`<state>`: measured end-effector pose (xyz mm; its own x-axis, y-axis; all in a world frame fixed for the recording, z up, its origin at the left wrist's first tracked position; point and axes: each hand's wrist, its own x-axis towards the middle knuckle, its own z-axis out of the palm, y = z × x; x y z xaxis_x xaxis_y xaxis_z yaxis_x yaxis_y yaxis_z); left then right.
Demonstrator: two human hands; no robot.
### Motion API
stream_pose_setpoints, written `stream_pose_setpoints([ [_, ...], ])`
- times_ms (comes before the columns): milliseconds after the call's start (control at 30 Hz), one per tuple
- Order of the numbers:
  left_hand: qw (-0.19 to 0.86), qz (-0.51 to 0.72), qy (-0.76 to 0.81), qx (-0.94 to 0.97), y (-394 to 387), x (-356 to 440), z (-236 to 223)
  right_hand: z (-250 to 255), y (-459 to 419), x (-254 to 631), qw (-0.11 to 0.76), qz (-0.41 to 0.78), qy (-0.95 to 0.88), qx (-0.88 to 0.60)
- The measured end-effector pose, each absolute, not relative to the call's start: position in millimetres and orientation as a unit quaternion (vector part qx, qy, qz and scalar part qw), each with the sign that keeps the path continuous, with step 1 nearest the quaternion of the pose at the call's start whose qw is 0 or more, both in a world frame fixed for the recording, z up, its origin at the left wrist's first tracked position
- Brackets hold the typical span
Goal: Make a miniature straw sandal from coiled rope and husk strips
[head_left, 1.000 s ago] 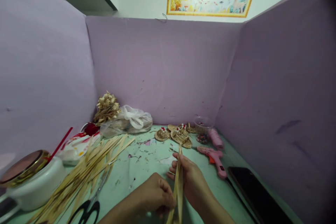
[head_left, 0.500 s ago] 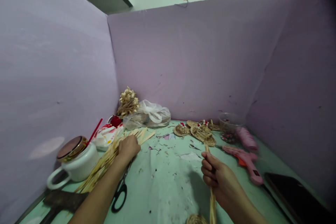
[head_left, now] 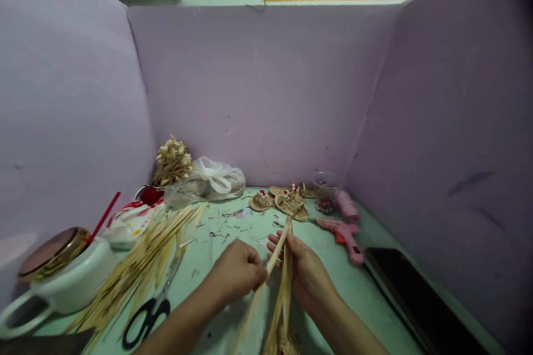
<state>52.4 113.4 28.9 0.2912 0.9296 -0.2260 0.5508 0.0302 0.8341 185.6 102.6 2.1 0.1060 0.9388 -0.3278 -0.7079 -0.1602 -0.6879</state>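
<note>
My left hand (head_left: 241, 269) is closed in a pinch around a pale straw strip (head_left: 272, 260), whose lower end trails blurred toward the table. Close by on the right, my right hand (head_left: 310, 277) has its thumb pressed over a folded bundle of straw strips (head_left: 285, 283), with its other fingers partly extended behind. The bundle runs down to a coiled woven straw piece (head_left: 291, 346), cut off by the bottom edge. Left of my left hand lie a heap of loose straw strips (head_left: 133, 260) and black-handled scissors (head_left: 152, 310).
Small woven hats (head_left: 291, 208) with red and white beads sit at the back, near a clear tub (head_left: 327, 194) and pink thread spool (head_left: 346, 206). A pink glue gun (head_left: 343, 233) and dark phone (head_left: 416, 294) lie right. A white mug (head_left: 79, 277) stands left.
My left hand has come from the straw heap to beside my right hand, now pinching a strip. My right hand has moved left in view and its fingers have loosened. The view has shifted right.
</note>
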Motion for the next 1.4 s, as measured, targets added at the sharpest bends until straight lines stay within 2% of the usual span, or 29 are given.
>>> stream_pose_setpoints([
  [233,0.443,0.21,0.537,0.687,105.2,61.8,10.7,2.8,98.6,181.5,0.629,0.661,-0.142,-0.384],
  [433,0.47,0.36,0.514,0.621,116.8,52.9,35.2,4.5,93.6,175.0,0.581,0.674,-0.211,-0.404],
  [733,0.553,0.434,0.45,0.551,116.9,49.2,41.7,17.3,79.1,165.0,0.513,0.712,-0.311,-0.365],
  [1033,0.549,0.44,0.44,0.558,115.7,47.4,44.6,20.8,76.0,164.3,0.486,0.731,-0.299,-0.374],
  [1400,0.516,0.434,0.45,0.586,111.6,48.1,52.4,23.9,79.4,171.3,0.475,0.674,-0.377,-0.422],
])
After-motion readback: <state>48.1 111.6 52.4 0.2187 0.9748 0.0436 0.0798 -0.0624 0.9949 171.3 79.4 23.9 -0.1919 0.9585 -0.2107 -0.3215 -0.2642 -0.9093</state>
